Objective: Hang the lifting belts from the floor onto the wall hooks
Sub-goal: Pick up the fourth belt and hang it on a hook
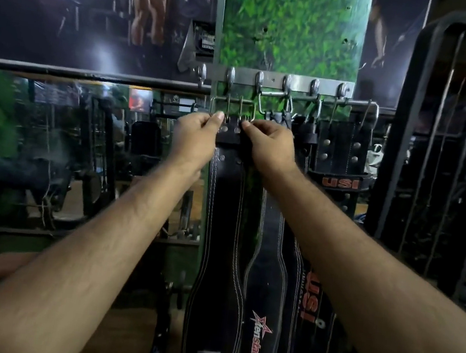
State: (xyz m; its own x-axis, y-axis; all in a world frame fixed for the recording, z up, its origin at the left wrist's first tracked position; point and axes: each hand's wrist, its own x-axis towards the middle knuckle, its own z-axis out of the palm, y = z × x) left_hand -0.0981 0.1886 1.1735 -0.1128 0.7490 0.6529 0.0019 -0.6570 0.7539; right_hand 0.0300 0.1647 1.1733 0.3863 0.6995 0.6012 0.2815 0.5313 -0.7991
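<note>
We pinch the black IRON belt's [225, 234] metal buckle [232, 108] with left hand [194, 135] and right hand [271, 146], just below the hook rail [274, 80].

A green leafy panel [293, 24] stands between dark posters [71, 1], above a mirror [67, 139].

black white-stitched belt [222, 234], silver hook rail [274, 80], green leafy panel [293, 24]

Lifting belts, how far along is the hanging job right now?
Done: several belts, including the Tenstar belt and USI belt, hang from the hook rail. In hand: left hand and right hand hold the Iron belt by its buckle below a hook. Left: hooking it; the floor is mostly hidden.
</note>
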